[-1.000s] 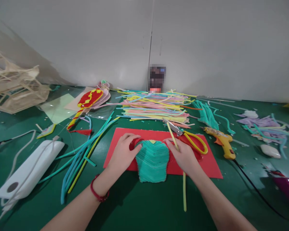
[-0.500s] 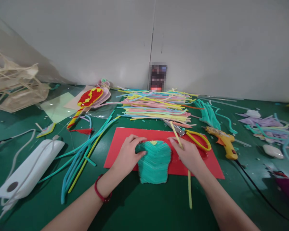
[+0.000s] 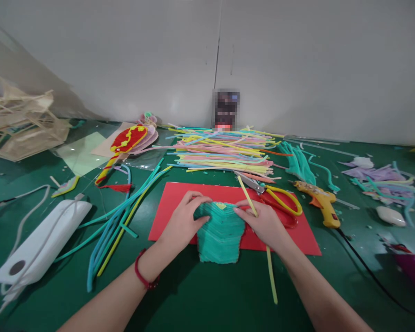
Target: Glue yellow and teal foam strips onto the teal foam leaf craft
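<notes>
A teal panel (image 3: 220, 237) made of pipe cleaners laid in V-shaped rows, with a small yellow patch at its top edge, lies partly over a red sheet (image 3: 174, 196). My left hand (image 3: 185, 221) pinches the panel's upper left edge between thumb and fingers. A pale yellow pipe cleaner (image 3: 245, 191) passes through my right hand (image 3: 265, 225), its upper end poking up and its lower end hanging below. The fingertips of that hand are at the panel's upper right edge. Scissors (image 3: 288, 201) with yellow and red handles rest on the sheet beside my right hand.
Behind the sheet lies a pile of coloured pipe cleaners (image 3: 224, 154), with a phone (image 3: 226, 110) leaning on the wall. A yellow glue gun (image 3: 321, 203) is at right. Blue and teal pipe cleaners (image 3: 119, 230), a white power strip (image 3: 43, 240) and a red-yellow fan (image 3: 127, 139) are left.
My right hand has moved left with the yellow pipe cleaner, and its fingertips have come to the panel's upper right edge. My left hand keeps its hold.
</notes>
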A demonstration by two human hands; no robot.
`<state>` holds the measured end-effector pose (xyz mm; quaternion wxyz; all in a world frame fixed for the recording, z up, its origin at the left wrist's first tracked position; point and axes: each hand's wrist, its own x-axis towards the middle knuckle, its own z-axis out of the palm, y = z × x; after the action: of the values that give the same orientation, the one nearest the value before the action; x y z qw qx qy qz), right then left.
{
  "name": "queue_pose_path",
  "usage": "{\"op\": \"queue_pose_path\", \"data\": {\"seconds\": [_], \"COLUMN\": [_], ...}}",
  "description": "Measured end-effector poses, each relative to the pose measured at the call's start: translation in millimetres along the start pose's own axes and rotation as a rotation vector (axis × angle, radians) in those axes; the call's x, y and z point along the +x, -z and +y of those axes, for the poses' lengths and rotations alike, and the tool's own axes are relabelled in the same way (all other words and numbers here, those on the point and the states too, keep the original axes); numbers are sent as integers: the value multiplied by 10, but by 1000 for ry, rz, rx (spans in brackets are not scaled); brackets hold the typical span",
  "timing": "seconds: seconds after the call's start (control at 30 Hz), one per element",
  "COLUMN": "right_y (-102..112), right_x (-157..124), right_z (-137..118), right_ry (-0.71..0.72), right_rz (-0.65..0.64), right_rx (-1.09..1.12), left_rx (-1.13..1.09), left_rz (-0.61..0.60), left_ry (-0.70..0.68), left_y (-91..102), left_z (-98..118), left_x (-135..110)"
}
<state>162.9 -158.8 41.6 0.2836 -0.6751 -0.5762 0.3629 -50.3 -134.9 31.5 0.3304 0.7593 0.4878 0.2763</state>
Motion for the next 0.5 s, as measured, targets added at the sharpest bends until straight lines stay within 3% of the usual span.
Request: {"op": "queue_pose_path", "data": {"seconds": [0.27,0.5], "right_y": [-53,5], "right_x": [-17,-85], "right_z": [47,5], "right_ry": [67,75], "right_rz": [-10,90], "right_rx": [-77,6], "left_rx": [-25,-10], "left_rz": [41,41], "left_ry": [-43,-65], "left_y": [24,6], "left_z": [-12,-46], "left_x": [16,22]}}
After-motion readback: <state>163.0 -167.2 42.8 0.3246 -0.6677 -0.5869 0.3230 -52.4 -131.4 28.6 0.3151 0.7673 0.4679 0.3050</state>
